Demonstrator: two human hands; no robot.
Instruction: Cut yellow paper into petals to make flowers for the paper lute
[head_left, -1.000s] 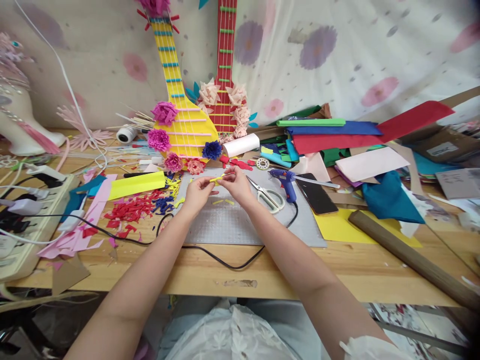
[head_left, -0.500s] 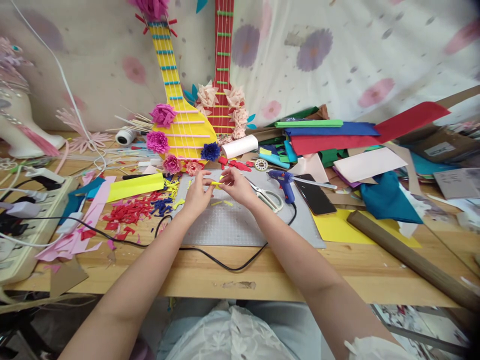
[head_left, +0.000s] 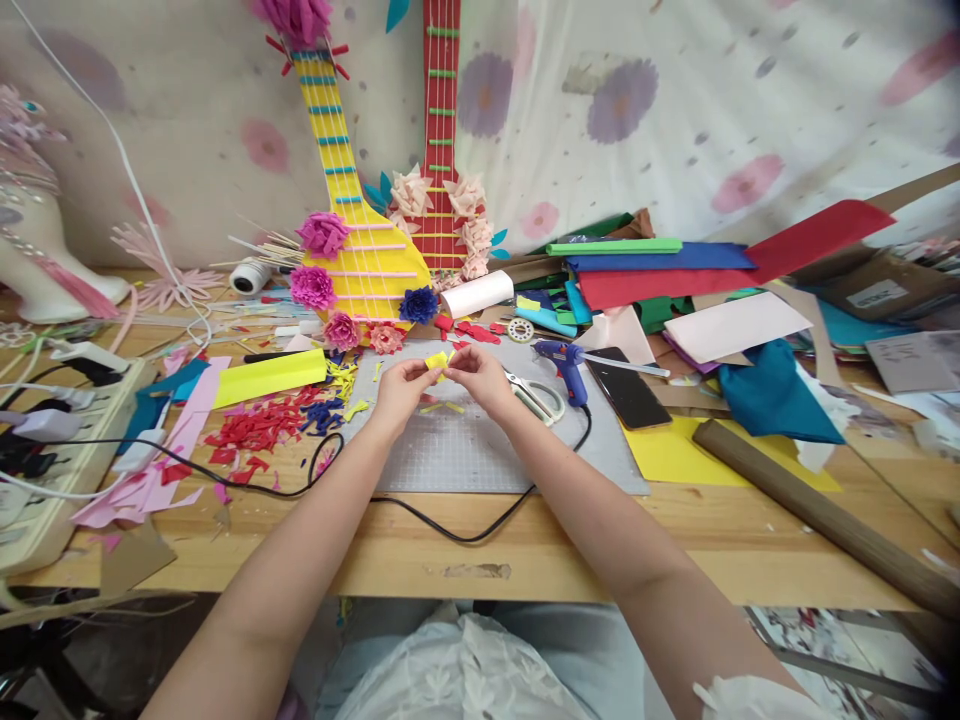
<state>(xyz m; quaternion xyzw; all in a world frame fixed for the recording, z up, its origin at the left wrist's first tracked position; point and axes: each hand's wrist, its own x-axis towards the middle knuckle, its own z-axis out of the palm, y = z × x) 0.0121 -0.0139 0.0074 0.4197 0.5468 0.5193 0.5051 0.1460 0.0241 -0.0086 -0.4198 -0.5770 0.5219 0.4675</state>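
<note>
My left hand [head_left: 397, 388] and my right hand [head_left: 480, 376] meet above a grey cutting mat [head_left: 480, 450], both pinching a small piece of yellow paper [head_left: 436, 361] between their fingertips. The paper looks partly rolled or folded. A few yellow paper strips [head_left: 442, 406] lie on the mat just below my hands. White-handled scissors [head_left: 536, 396] rest right of my right hand, with a blue glue gun [head_left: 566, 364] beyond them.
Red, blue and yellow scraps [head_left: 270, 420] cover the table at left beside a folded yellow sheet [head_left: 270, 374]. Two paper guitars with paper flowers [head_left: 375, 265] lean on the wall. A black phone [head_left: 628, 388], coloured paper sheets [head_left: 675, 270], a cardboard tube [head_left: 817, 520], a black cord [head_left: 420, 510] and a power strip [head_left: 52, 450] lie around.
The yellow paper was a thin strip held stretched between my hands; now it is bunched into a small compact piece and my fingertips are closer together.
</note>
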